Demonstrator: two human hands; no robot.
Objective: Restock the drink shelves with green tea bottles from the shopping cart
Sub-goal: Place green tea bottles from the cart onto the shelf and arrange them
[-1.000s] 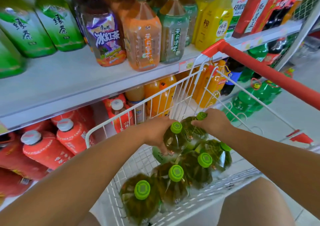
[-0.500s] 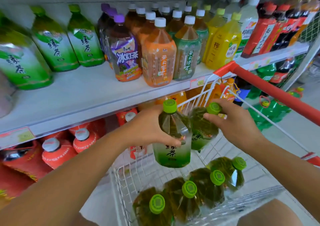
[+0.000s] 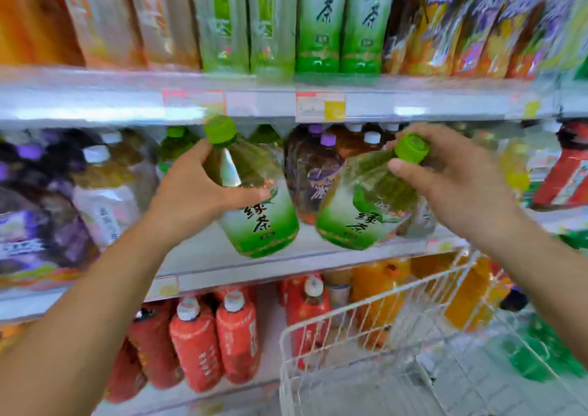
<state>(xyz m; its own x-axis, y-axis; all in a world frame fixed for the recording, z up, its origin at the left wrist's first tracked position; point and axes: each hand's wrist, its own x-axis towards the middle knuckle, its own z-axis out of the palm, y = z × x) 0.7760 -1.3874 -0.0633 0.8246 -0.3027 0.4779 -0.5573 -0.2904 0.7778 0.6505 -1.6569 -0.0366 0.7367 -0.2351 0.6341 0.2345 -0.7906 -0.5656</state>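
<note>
My left hand [image 3: 194, 192] grips a green tea bottle [image 3: 261, 221] round its shoulder; the bottle has a green cap and tilts right, its base over the middle shelf [image 3: 222, 263]. My right hand [image 3: 451, 186] holds a second green tea bottle [image 3: 359, 218] near its green cap; this one leans left, base down by the shelf's front edge. Both bottles hang in front of the shelf, close together but apart. The white wire shopping cart [image 3: 366, 317] shows at the lower right; its contents are out of view.
More green tea bottles [image 3: 340, 21] stand on the upper shelf. Purple-labelled and brown tea bottles [image 3: 318, 173] stand behind the held ones on the middle shelf. Red bottles [image 3: 216, 339] and orange ones fill the bottom shelf. The picture is blurred.
Both hands lifted the two bottles out of the cart and up to the middle shelf. The camera tilted upward, so the bottles left in the cart dropped out of view.
</note>
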